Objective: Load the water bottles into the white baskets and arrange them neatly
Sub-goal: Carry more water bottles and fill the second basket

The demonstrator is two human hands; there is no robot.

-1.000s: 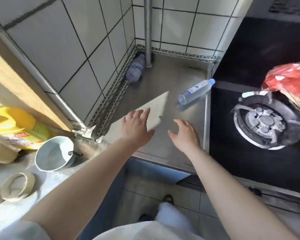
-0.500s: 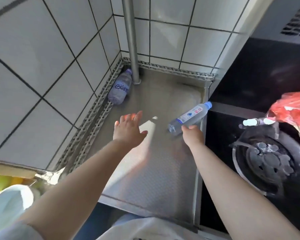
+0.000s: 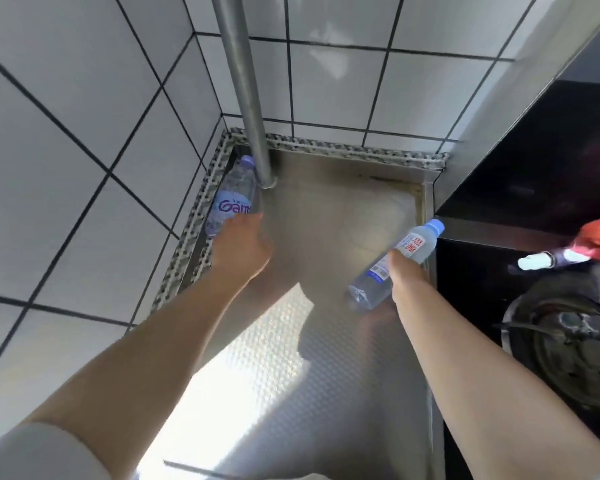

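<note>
My right hand [image 3: 404, 271] fingers clamp the clear blue-capped bottle [image 3: 392, 266]; left hand [image 3: 239, 247] covers the purple-labelled bottle [image 3: 232, 199], finger state unclear.

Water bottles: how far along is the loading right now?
Nothing looks loaded: no white basket is in view. In hand: the right hand grips the clear bottle lying near the steel counter's right edge, and the left hand is on the purple-labelled bottle lying in the corner beside the metal pipe; its fingers are hidden. Left: lift both, carry them to the baskets, arrange them neatly.
</note>
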